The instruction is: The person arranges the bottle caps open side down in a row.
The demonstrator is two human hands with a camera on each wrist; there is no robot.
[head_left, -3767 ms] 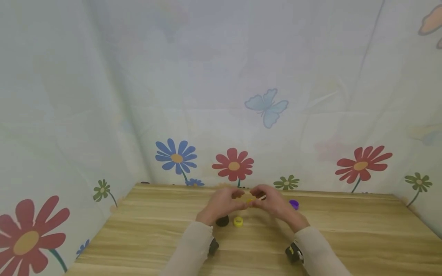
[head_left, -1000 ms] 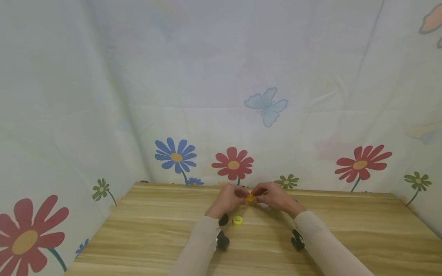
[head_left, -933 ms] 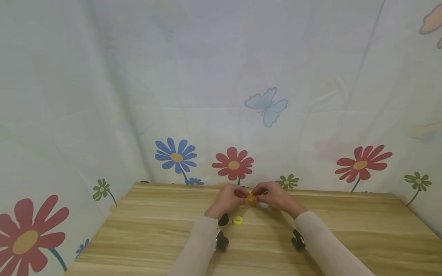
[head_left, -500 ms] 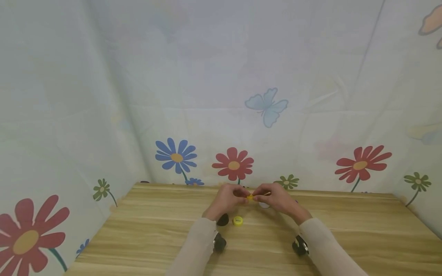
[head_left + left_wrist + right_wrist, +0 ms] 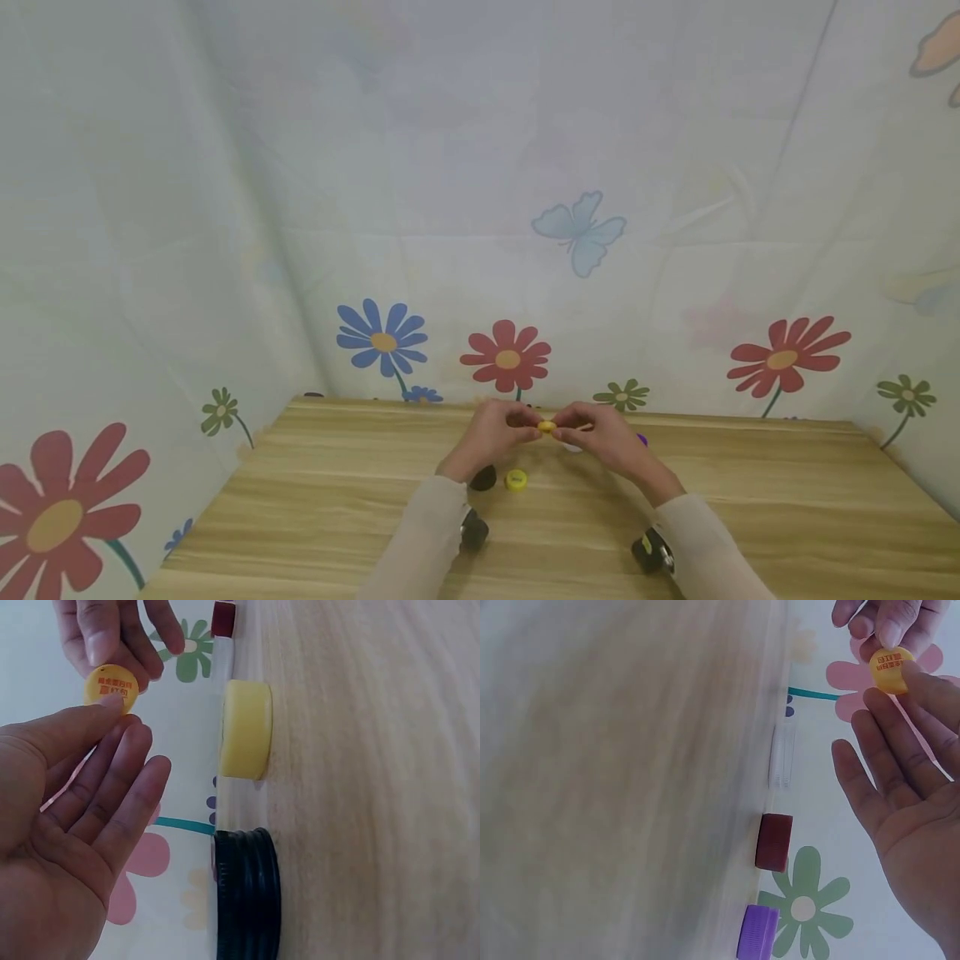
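Observation:
An orange-yellow bottle cap [image 5: 547,427] with red print is held above the far part of the table, between both hands. My left hand [image 5: 491,433] pinches it by one side with thumb and fingertips. My right hand [image 5: 607,437] pinches the opposite side. In the left wrist view the printed face of the cap [image 5: 111,686] shows, the left thumb over its lower edge. Under the hands lie a bright yellow cap [image 5: 516,480] and a black cap [image 5: 483,478], partly behind the left wrist. A whitish cap [image 5: 572,447] is partly hidden by the right hand.
Near the right hand sits a purple cap [image 5: 642,440], mostly covered in the head view. A dark red cap [image 5: 774,841] stands between it and a clear ridged cap [image 5: 782,756] in the right wrist view. A flower-printed cloth [image 5: 450,208] hangs behind the wooden table [image 5: 750,500].
Earliest, the hands were more spread around the orange-yellow cap; since then both pinch it. It has tilted between the fingertips, and the right hand has shifted slightly. The yellow and black caps stayed put.

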